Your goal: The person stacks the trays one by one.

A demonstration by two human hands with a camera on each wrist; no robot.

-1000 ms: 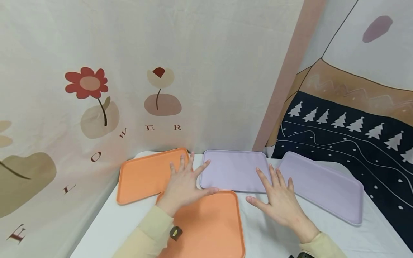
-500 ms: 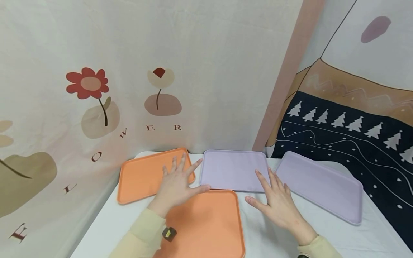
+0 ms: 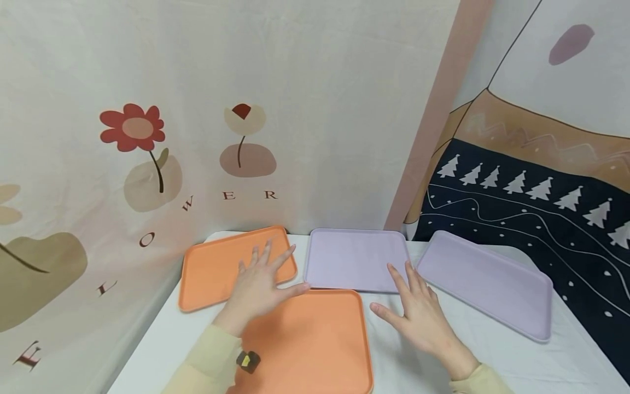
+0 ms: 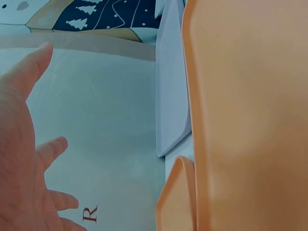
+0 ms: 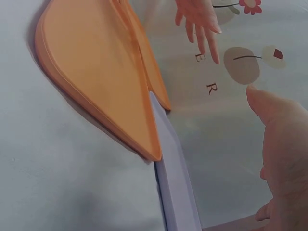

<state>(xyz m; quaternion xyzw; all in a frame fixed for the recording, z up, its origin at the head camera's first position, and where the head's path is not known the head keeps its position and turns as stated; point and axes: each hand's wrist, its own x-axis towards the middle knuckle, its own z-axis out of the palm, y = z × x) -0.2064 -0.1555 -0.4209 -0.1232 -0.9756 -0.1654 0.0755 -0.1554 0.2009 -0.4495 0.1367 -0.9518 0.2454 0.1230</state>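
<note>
Toward the desk's (image 3: 531, 366) near edge, left of middle, the near tray (image 3: 315, 334), orange, is being cut off by the frame. By the left sleeve (image 3: 204, 358) a dark block (image 3: 248, 361) with a yellow mark is being worn. The right hand (image 3: 422, 314) is being held above the desk, between near tray and right tray, fingers and thumb spread. The left hand (image 3: 253, 293), likewise spread, is being held over the near tray's far left corner and the left tray; hands being kept well apart.

At the desk's far left corner the left tray (image 3: 211, 273), orange, is being seen aslant. Middle tray (image 3: 351, 260), lilac, is lying along the far edge, meeting the near tray; overlap cannot be told. Right tray (image 3: 492, 284), lilac, is being angled along the right edge.

Behind, a flower-printed cloth (image 3: 344, 109) and a tree-printed cloth (image 3: 541, 219) are being hung.
</note>
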